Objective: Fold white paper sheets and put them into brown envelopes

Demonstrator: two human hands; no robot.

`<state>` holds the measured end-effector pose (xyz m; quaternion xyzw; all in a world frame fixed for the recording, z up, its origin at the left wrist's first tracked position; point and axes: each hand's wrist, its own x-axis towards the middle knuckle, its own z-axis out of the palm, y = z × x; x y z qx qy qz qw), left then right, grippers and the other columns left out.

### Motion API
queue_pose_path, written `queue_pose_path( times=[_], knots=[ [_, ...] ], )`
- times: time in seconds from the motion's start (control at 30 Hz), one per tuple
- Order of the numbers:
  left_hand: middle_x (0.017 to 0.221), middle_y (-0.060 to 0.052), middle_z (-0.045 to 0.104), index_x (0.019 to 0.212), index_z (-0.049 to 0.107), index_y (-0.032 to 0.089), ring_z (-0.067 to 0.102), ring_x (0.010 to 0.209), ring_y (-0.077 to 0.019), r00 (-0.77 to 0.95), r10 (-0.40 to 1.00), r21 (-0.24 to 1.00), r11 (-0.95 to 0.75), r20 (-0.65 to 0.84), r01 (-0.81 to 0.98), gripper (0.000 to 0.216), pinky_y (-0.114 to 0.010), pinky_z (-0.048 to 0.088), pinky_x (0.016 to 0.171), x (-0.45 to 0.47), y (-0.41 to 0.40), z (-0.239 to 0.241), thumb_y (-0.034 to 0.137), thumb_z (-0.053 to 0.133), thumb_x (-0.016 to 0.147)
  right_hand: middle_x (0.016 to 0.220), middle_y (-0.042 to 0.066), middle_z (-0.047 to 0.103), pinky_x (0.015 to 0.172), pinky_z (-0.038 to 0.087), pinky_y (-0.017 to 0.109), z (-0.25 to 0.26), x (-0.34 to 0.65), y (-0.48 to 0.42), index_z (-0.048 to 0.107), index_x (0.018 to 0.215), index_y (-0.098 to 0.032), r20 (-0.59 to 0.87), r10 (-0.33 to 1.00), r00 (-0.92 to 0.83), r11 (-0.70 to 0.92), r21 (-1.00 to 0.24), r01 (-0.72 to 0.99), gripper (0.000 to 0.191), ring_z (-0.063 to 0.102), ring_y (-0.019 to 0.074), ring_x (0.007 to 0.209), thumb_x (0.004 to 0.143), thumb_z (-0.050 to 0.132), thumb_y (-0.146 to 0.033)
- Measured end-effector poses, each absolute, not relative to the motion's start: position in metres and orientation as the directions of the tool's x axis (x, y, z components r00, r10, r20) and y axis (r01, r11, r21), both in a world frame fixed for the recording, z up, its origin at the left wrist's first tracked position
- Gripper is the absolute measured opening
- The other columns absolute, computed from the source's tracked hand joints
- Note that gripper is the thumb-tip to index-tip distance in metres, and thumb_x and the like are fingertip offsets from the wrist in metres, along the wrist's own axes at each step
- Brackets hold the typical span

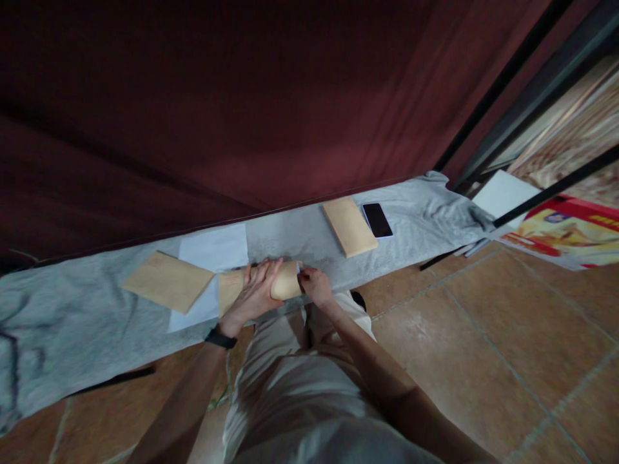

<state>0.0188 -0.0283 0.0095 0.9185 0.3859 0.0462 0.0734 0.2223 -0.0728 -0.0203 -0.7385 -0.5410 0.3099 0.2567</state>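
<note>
A brown paper envelope [287,281] lies across the near edge of the cloth-covered bench, its middle bulging upward. My left hand [258,289], with a black band on the wrist, spans the envelope, fingers over the far side and thumb on the near side. At the envelope's right end, my right hand [315,285] has its fingers closed at the mouth, where a sliver of white paper [298,267] shows. The fingertips are partly hidden there. Left of my hands, another brown envelope [167,281] rests on white sheets [217,248].
A stack of brown envelopes [349,225] sits to the right, beside a dark-screened phone [378,220]. Grey cloth [416,212] covers the narrow bench. Behind it hangs a dark red curtain [290,116]. A red and yellow box [570,232] and black metal bars [556,185] stand at far right.
</note>
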Motion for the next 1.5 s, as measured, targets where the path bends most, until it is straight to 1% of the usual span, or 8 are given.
queue_pose_path(
  times=[0.23, 0.43, 0.7, 0.83, 1.17, 1.33, 1.43, 1.5],
  knots=[
    [0.157, -0.022, 0.042, 0.165, 0.010, 0.021, 0.035, 0.150, -0.0415, 0.696, 0.717, 0.173, -0.691, 0.039, 0.702, 0.115, -0.064, 0.013, 0.124, 0.019, -0.027, 0.006, 0.040, 0.077, 0.073, 0.105, 0.008, 0.078, 0.076, 0.049, 0.025, -0.016, 0.219, -0.074, 0.077, 0.102, -0.024, -0.191, 0.952, 0.239, -0.305, -0.657, 0.689, 0.023, 0.073, 0.0210, 0.093, 0.098, 0.055, -0.027],
    [0.156, -0.021, 0.043, 0.165, 0.008, 0.021, 0.035, 0.150, -0.0409, 0.703, 0.709, 0.159, -0.701, 0.058, 0.695, 0.114, -0.063, 0.012, 0.125, 0.018, -0.028, 0.007, 0.040, 0.076, 0.075, 0.112, 0.011, 0.073, 0.080, 0.050, 0.028, -0.013, 0.213, -0.077, 0.067, 0.110, -0.020, -0.168, 0.941, 0.292, -0.329, -0.645, 0.690, 0.017, 0.072, 0.0221, 0.096, 0.098, 0.057, -0.028],
    [0.158, -0.021, 0.041, 0.165, 0.006, 0.021, 0.034, 0.151, -0.0403, 0.694, 0.717, 0.156, -0.694, 0.067, 0.703, 0.112, -0.062, 0.011, 0.125, 0.020, -0.031, 0.014, 0.039, 0.075, 0.077, 0.116, 0.013, 0.068, 0.081, 0.052, 0.030, -0.013, 0.213, -0.079, 0.055, 0.121, -0.018, -0.182, 0.924, 0.335, -0.365, -0.676, 0.640, 0.029, 0.070, 0.0238, 0.101, 0.096, 0.062, -0.030],
    [0.159, -0.020, 0.041, 0.165, 0.007, 0.022, 0.034, 0.151, -0.0396, 0.695, 0.716, 0.163, -0.695, 0.069, 0.700, 0.111, -0.062, 0.011, 0.126, 0.020, -0.031, 0.018, 0.039, 0.074, 0.079, 0.115, 0.012, 0.070, 0.079, 0.050, 0.027, -0.013, 0.218, -0.077, 0.063, 0.112, -0.019, -0.213, 0.933, 0.290, -0.356, -0.663, 0.658, 0.022, 0.070, 0.0216, 0.097, 0.095, 0.062, -0.033],
    [0.157, -0.023, 0.043, 0.164, 0.014, 0.017, 0.036, 0.149, -0.0407, 0.710, 0.697, 0.156, -0.716, 0.099, 0.681, 0.109, -0.063, 0.011, 0.125, 0.024, -0.032, 0.020, 0.039, 0.077, 0.077, 0.082, 0.005, 0.075, 0.067, 0.043, 0.024, -0.016, 0.225, -0.072, 0.075, 0.086, -0.019, -0.303, 0.921, 0.245, -0.389, -0.732, 0.558, 0.015, 0.068, 0.0187, 0.078, 0.089, 0.063, -0.028],
    [0.157, -0.023, 0.043, 0.165, 0.015, 0.017, 0.035, 0.150, -0.0399, 0.712, 0.694, 0.168, -0.718, 0.106, 0.675, 0.108, -0.062, 0.011, 0.126, 0.024, -0.032, 0.022, 0.042, 0.076, 0.079, 0.067, 0.000, 0.067, 0.062, 0.040, 0.023, -0.023, 0.230, -0.069, 0.067, 0.068, -0.020, -0.302, 0.919, 0.254, -0.384, -0.831, 0.403, 0.010, 0.061, 0.0160, 0.068, 0.078, 0.069, -0.022],
    [0.161, -0.023, 0.039, 0.165, 0.016, 0.017, 0.030, 0.153, -0.0403, 0.723, 0.681, 0.174, -0.731, 0.119, 0.660, 0.107, -0.063, 0.009, 0.125, 0.024, -0.031, 0.021, 0.046, 0.076, 0.081, 0.056, -0.005, 0.058, 0.059, 0.038, 0.022, -0.029, 0.231, -0.068, 0.059, 0.058, -0.021, -0.311, 0.909, 0.277, -0.352, -0.930, 0.110, 0.018, 0.054, 0.0125, 0.061, 0.072, 0.070, -0.020],
    [0.164, -0.023, 0.033, 0.165, 0.018, 0.018, 0.024, 0.155, -0.0410, 0.720, 0.678, 0.184, -0.734, 0.148, 0.654, 0.106, -0.064, 0.008, 0.125, 0.023, -0.030, 0.021, 0.050, 0.076, 0.082, 0.052, -0.007, 0.054, 0.057, 0.037, 0.021, -0.032, 0.231, -0.067, 0.058, 0.056, -0.021, -0.331, 0.896, 0.296, -0.313, -0.943, -0.108, 0.017, 0.050, 0.0110, 0.057, 0.068, 0.069, -0.019]
  ],
)
